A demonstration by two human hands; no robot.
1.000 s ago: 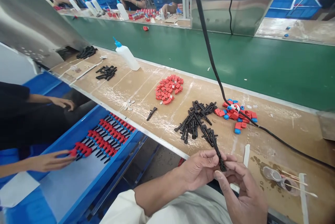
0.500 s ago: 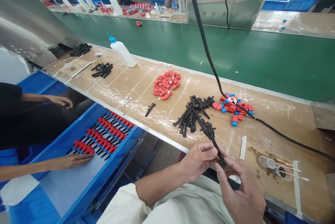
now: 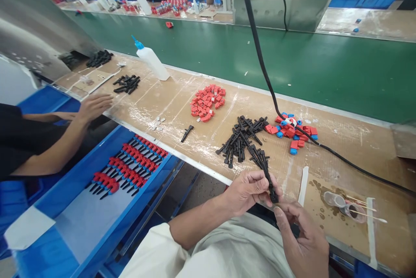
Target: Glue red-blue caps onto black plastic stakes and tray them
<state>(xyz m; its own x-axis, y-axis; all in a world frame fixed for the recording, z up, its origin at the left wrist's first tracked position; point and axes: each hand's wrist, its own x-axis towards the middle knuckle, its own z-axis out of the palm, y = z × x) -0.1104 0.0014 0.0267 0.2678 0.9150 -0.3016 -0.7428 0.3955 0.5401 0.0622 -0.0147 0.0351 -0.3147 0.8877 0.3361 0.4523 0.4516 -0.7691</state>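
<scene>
Neighbour's hand (image 3: 94, 105) now off bin (image 3: 130, 208) of pieces (image 3: 121, 166); left fingers (image 3: 260, 185) around rod (image 3: 273, 195), right (image 3: 284, 224) unclear

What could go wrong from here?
The black part in the left hand could snag on the black pile close by. The right hand, if swung outward, might knock the cups. The cable crosses the red-and-blue parts, so a tug could scatter them.

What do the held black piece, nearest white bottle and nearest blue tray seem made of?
Black piece: probably moulded plastic, low sheen; evenly dark, many identical copies nearby. White bottle: likely flexible plastic, satin; milky, translucent-looking body. Blue tray: apparently rigid plastic, slightly glossy; even colour, straight walls.
</scene>
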